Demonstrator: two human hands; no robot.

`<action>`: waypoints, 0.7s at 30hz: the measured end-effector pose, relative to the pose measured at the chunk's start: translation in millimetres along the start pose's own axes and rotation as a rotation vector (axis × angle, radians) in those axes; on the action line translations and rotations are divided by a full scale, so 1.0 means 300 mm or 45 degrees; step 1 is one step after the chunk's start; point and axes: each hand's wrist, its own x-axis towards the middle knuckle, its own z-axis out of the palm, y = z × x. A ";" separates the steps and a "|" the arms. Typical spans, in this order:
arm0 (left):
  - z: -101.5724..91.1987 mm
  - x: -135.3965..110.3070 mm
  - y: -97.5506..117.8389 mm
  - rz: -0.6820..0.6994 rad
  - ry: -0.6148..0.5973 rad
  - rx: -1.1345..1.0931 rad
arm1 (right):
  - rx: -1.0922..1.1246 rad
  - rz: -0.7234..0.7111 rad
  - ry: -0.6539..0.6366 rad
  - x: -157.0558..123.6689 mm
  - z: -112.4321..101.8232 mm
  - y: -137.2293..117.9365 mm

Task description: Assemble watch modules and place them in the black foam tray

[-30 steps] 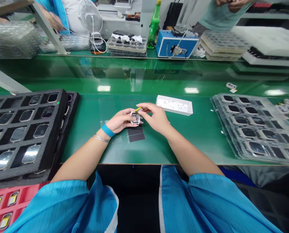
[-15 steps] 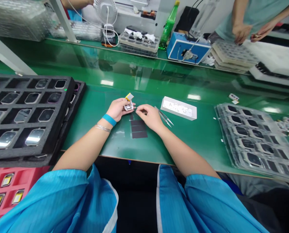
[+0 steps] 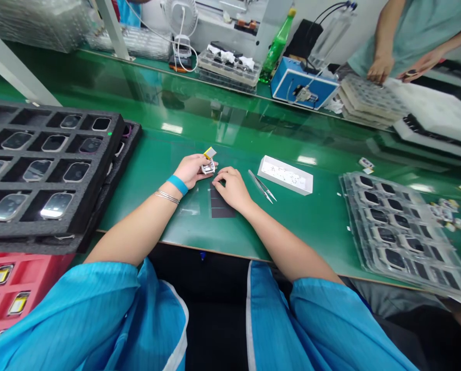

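Note:
My left hand [image 3: 191, 170] grips a small silver watch case [image 3: 208, 166] with a yellow-backed part [image 3: 209, 152] sticking up from it, low over the green mat. My right hand [image 3: 230, 187] lies palm down on the mat just right of the case, fingertips on a strip of dark rectangular pieces [image 3: 219, 206]; it holds nothing that I can see. A pair of metal tweezers [image 3: 262, 186] lies on the mat just right of my right hand.
A white shallow box [image 3: 285, 175] sits past the tweezers. Black foam trays of watch cases [image 3: 40, 165] stand at left, a red tray [image 3: 6, 288] below them. Clear blister trays [image 3: 396, 226] fill the right. Another person's hands [image 3: 381, 67] work across the belt by a blue device [image 3: 303, 85].
My right hand let go of the tweezers, which now lie on the mat, and dropped onto the dark strip. My left hand kept the case and lowered it. The view shifted.

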 end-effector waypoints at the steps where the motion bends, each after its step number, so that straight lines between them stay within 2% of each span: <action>1: 0.001 -0.001 0.000 0.000 -0.001 0.002 | 0.010 0.024 -0.004 0.001 0.001 -0.002; 5: 0.002 -0.002 -0.001 0.000 -0.002 0.012 | 0.015 0.117 -0.019 0.007 0.007 -0.017; 10: 0.002 0.003 -0.003 -0.001 0.001 0.037 | 0.018 0.061 -0.067 0.007 0.016 -0.018; 16: 0.008 0.001 0.000 -0.003 0.016 0.048 | 0.150 0.006 0.033 0.000 0.004 0.011; 21: 0.011 0.000 0.001 -0.003 0.026 0.055 | 0.029 0.030 0.048 0.002 0.009 0.004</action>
